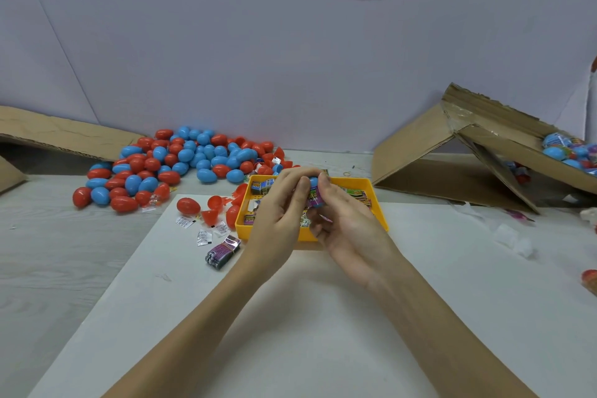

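While over yellow plastic tray [366,185], fingers: left hand [277,207] + right hand [347,224] pinch small blue plastic egg [313,182].
Surface: pale wood-grain desk [48,255] w/ white sheet [290,317].
Room: plain white wall [226,42].

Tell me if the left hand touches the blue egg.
Touching. In the head view the left hand presses its thumb against the blue egg, no gap; the right hand pinches it too.

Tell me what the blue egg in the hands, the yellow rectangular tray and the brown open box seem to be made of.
Blue egg: probably smooth plastic; even colour, faint sheen. Yellow rectangular tray: likely moulded plastic; uniform colour, smooth rim. Brown open box: corrugated cardboard, matte; rough torn edge.
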Demonstrator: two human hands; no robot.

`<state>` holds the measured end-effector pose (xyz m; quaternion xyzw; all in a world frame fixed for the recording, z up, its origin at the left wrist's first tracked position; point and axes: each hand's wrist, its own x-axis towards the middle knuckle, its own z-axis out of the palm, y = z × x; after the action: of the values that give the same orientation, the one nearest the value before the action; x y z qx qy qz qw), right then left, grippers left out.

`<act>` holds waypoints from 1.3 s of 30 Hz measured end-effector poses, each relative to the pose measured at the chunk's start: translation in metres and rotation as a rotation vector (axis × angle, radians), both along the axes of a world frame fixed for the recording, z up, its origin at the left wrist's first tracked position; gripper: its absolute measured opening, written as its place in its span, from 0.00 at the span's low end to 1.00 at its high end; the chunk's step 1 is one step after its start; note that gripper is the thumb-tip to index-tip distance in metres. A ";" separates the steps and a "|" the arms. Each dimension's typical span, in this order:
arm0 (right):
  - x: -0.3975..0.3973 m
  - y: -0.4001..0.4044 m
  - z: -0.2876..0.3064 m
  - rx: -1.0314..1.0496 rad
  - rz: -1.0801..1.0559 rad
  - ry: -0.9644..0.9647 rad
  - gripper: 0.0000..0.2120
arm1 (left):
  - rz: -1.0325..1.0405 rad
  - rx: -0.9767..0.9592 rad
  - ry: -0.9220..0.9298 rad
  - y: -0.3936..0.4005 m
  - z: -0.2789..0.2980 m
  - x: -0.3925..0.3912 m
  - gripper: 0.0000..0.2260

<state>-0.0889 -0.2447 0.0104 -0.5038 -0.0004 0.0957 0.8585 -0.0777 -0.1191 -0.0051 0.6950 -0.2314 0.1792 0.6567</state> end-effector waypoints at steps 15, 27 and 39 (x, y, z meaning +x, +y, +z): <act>-0.006 0.001 -0.004 -0.599 -0.491 -0.525 0.16 | -0.041 -0.203 0.168 0.013 0.007 0.002 0.15; -0.011 0.008 -0.013 -0.720 -0.564 -0.600 0.15 | 0.100 -0.034 0.025 0.014 0.002 0.000 0.11; -0.008 0.012 -0.016 -0.860 -0.619 -0.668 0.19 | 0.002 -0.242 0.283 0.012 0.006 0.004 0.13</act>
<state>-0.0970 -0.2327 -0.0053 -0.7838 -0.0842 -0.3285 0.5202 -0.0736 -0.1071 0.0007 0.6293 -0.1127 0.1068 0.7615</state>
